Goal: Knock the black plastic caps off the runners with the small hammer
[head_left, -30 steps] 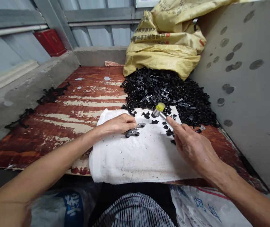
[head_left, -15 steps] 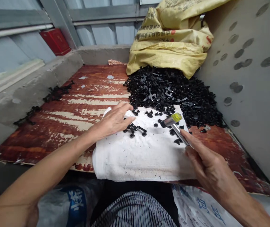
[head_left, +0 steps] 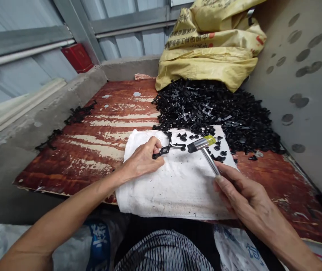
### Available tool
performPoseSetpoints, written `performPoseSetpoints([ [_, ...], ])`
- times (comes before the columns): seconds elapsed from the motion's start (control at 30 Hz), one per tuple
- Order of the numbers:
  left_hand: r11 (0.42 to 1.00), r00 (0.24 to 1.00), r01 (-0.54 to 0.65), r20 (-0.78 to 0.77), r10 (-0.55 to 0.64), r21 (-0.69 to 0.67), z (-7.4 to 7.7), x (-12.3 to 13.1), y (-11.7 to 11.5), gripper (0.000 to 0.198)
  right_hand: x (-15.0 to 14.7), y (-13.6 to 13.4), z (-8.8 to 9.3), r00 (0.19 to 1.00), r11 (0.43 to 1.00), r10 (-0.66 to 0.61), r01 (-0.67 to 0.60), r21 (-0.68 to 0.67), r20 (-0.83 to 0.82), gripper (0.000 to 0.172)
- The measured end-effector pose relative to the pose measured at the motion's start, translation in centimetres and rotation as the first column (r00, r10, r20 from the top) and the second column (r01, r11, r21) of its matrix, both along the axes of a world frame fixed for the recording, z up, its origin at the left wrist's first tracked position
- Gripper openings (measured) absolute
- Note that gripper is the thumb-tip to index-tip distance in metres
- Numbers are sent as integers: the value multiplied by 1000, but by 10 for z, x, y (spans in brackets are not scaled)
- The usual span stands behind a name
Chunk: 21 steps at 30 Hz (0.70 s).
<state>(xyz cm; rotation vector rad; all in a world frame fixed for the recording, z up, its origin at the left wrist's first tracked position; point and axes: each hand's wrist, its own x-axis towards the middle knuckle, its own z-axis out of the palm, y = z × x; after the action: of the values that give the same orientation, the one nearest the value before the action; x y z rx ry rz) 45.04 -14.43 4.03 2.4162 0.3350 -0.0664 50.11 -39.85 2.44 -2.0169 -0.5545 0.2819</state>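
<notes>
My left hand is closed on one end of a black branched plastic part, just above a white cloth. The part has thin arms with small round knobs at their tips. My right hand grips the metal handle of a small two-faced mallet, one face black and the other yellow. The mallet's head hangs over the cloth, to the right of the black part. Small loose black knobbed pieces lie on the cloth around and behind the mallet head.
A large heap of black parts spills from a yellow woven sack at the back right. Several black parts lie along the board's left edge. A red box stands on the concrete ledge. A spotted panel rises on the right.
My left hand has gone from reaching with spread fingers to gripping the black part, now a little lower and nearer. The mallet stays in my right hand. The whole view has shifted slightly.
</notes>
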Motion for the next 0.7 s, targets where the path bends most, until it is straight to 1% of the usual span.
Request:
performPoseSetpoints([
  [0.1,990,992,111,-66,-105,86,8,-3,4,27,1,0,0,970,997,-9,27,70,-243,56],
  [0.17,978,985,144,-116,-127,150,16,0,2,34,1,1,-2,934,991,-17,63,117,-357,60],
  [0.2,973,985,142,-121,-121,181,19,4,0,38,1,2,-4,920,987,-22,82,137,-391,60],
  [0.27,957,988,136,-105,-113,255,22,15,-6,41,0,3,-6,906,977,-33,117,176,-422,54],
  [0.3,945,989,135,-93,-112,298,20,22,-9,40,0,3,-8,905,972,-34,128,195,-425,51],
  [0.37,922,990,134,-81,-112,363,15,37,-14,35,0,3,-10,903,967,-28,133,219,-428,47],
  [0.43,923,994,109,-65,-92,368,7,50,-17,25,0,0,-12,901,966,-6,117,229,-434,43],
  [0.47,939,995,93,-59,-78,331,4,54,-17,21,0,-2,-13,898,966,5,110,234,-440,41],
  [0.5,961,996,80,-52,-68,266,2,57,-16,18,0,-4,-14,894,964,12,109,242,-449,39],
  [0.57,993,997,74,-26,-72,95,2,58,-13,21,0,-8,-15,882,956,15,126,265,-471,38],
  [0.63,990,994,109,-18,-111,-91,4,55,-10,24,-1,-10,-17,867,946,13,151,288,-499,38],
  [0.7,956,984,140,-73,-164,-259,9,49,-10,23,-1,-11,-18,852,933,18,174,314,-524,38],
])
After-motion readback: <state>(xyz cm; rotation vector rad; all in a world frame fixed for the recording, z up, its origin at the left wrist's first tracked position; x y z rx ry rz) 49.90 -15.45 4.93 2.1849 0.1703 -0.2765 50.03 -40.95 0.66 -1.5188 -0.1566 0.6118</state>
